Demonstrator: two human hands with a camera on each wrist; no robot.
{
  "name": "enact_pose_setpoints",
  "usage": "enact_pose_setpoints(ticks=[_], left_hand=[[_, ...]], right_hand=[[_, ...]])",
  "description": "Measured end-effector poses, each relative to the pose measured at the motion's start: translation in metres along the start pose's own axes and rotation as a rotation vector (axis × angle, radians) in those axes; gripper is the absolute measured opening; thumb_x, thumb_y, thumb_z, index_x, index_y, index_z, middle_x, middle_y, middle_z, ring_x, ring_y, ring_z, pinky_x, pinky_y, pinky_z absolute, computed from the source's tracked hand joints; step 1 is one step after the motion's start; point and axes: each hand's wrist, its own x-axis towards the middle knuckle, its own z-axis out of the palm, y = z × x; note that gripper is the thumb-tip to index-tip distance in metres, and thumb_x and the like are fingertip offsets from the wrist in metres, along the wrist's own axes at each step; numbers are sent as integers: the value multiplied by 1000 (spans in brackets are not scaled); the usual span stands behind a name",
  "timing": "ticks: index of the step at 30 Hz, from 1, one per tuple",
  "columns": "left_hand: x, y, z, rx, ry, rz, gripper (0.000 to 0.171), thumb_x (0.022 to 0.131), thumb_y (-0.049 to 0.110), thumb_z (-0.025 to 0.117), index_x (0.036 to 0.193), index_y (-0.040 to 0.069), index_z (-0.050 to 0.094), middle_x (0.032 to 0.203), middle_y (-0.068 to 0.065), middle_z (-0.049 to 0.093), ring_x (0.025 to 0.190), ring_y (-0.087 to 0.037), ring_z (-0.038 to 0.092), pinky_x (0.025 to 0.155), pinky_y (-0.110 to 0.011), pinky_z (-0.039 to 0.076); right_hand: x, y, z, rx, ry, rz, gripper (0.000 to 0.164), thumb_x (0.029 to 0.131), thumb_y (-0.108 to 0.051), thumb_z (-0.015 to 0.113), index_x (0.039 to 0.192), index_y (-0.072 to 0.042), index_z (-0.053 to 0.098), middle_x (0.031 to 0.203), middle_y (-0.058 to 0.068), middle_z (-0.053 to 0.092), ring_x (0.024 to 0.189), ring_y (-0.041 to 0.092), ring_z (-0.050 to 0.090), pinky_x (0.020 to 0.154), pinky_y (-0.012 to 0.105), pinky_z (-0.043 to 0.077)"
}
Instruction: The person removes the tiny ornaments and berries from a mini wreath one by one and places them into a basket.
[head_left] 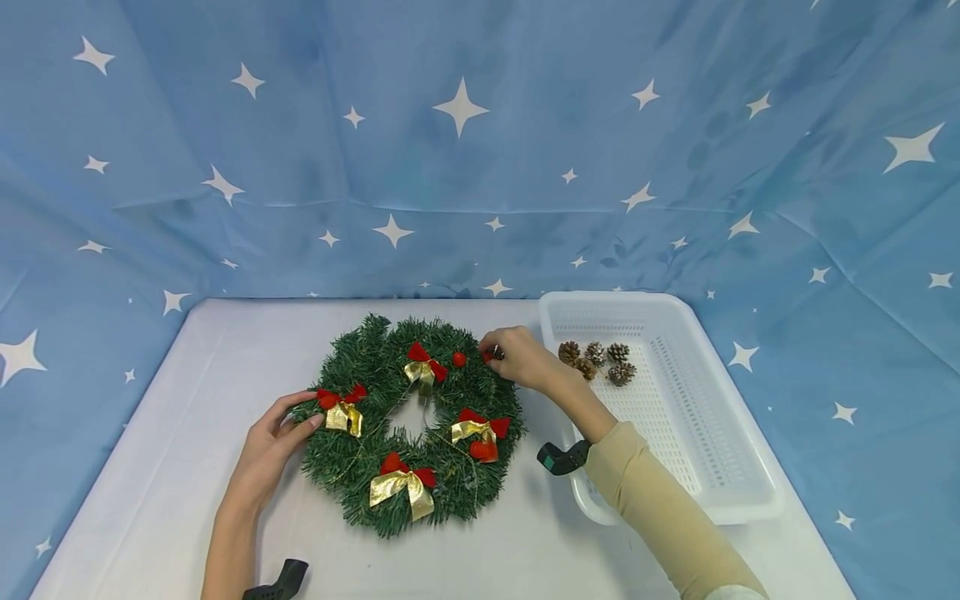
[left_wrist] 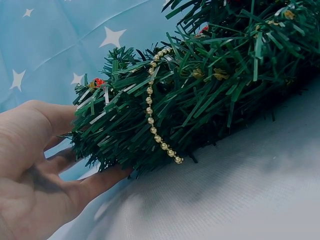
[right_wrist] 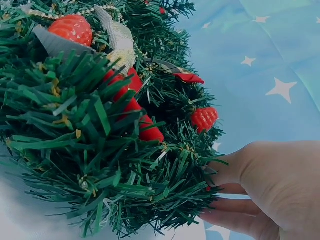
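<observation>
A green wreath (head_left: 465,479) with red-and-gold bows (head_left: 405,487) and red berry ornaments (head_left: 459,359) lies on the white table. My left hand (head_left: 273,442) grips its left edge; in the left wrist view, the fingers lie on either side of the greenery near a gold bead string (left_wrist: 151,120). At the upper right of the wreath, my right hand (head_left: 519,358) pinches a small red ornament (head_left: 488,356), mostly hidden by the fingers. In the right wrist view, those fingertips are tucked against the green tinsel, close to another red berry (right_wrist: 204,119).
To the right stands a white plastic basket (head_left: 678,321) with several pine cones (head_left: 621,372) in its far left part. A blue star-patterned cloth (head_left: 525,167) hangs behind the white tabletop (head_left: 172,467). Black wrist cameras (head_left: 562,458) are strapped to both arms.
</observation>
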Motion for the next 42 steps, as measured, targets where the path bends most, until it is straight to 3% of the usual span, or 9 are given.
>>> enact_pose_setpoints(ticks=[4, 9, 14, 16, 18, 20, 23, 27, 42], left_hand=[[0, 0, 0, -14, -2, 6, 57, 103, 33, 66, 151, 11, 46, 168, -14, 25, 150, -42, 35, 89, -10, 48], [0, 0, 0, -17, -4, 14, 57, 103, 32, 66, 151, 10, 46, 168, -15, 24, 151, -42, 32, 89, -9, 47], [0, 1, 0, 1, 3, 11, 56, 103, 34, 66, 151, 13, 47, 165, -13, 30, 135, -11, 53, 89, -13, 50], [0, 1, 0, 4, 4, 11, 56, 103, 34, 66, 151, 13, 47, 164, -13, 31, 123, 5, 53, 89, -14, 50], [0, 1, 0, 6, 4, 11, 56, 103, 34, 65, 151, 12, 47, 165, -14, 30, 119, 11, 51, 89, -14, 50], [-1, 1, 0, 6, 3, 6, 56, 103, 34, 65, 151, 13, 46, 165, -14, 30, 124, 6, 52, 89, -13, 50], [-1, 2, 0, -2, 0, -2, 57, 103, 34, 65, 152, 13, 46, 166, -13, 28, 140, -17, 50, 90, -13, 49], [0, 2, 0, -15, -5, -5, 58, 103, 34, 66, 152, 11, 45, 170, -14, 21, 152, -43, 30, 90, -8, 46], [-1, 2, 0, -18, -9, 2, 58, 103, 33, 66, 152, 10, 45, 171, -15, 18, 153, -48, 25, 89, -7, 46]], right_hand=[[0, 0, -1, 1, 5, 2, 22, 92, 3, 70, 114, 0, 75, 109, 15, 76, 97, 28, 73, 83, 36, 60], [-1, -1, -5, 9, 11, 6, 23, 92, 3, 69, 114, 2, 75, 112, 17, 76, 97, 28, 74, 83, 36, 61], [-1, 1, -6, 22, 18, 4, 22, 92, 4, 69, 113, 2, 75, 110, 17, 76, 95, 28, 75, 82, 35, 61], [-1, 2, -6, 27, 23, 0, 22, 92, 4, 69, 113, 2, 75, 110, 17, 76, 95, 28, 75, 83, 36, 61], [-2, 2, -7, 30, 28, -7, 21, 92, 4, 69, 112, 2, 75, 110, 17, 76, 96, 28, 75, 83, 36, 62], [-2, 2, -8, 33, 30, -8, 20, 92, 3, 70, 112, 2, 75, 109, 17, 76, 96, 28, 75, 83, 36, 62], [-3, 1, -10, 33, 35, -16, 19, 93, 3, 70, 111, 2, 75, 108, 16, 76, 95, 27, 74, 82, 36, 61], [-3, 1, -11, 15, 53, -33, 17, 92, 3, 70, 108, 3, 76, 104, 16, 76, 93, 27, 74, 81, 36, 61], [-8, 5, -16, 28, 46, -7, 19, 91, 5, 69, 109, 7, 74, 102, 18, 76, 90, 28, 75, 79, 33, 62]])
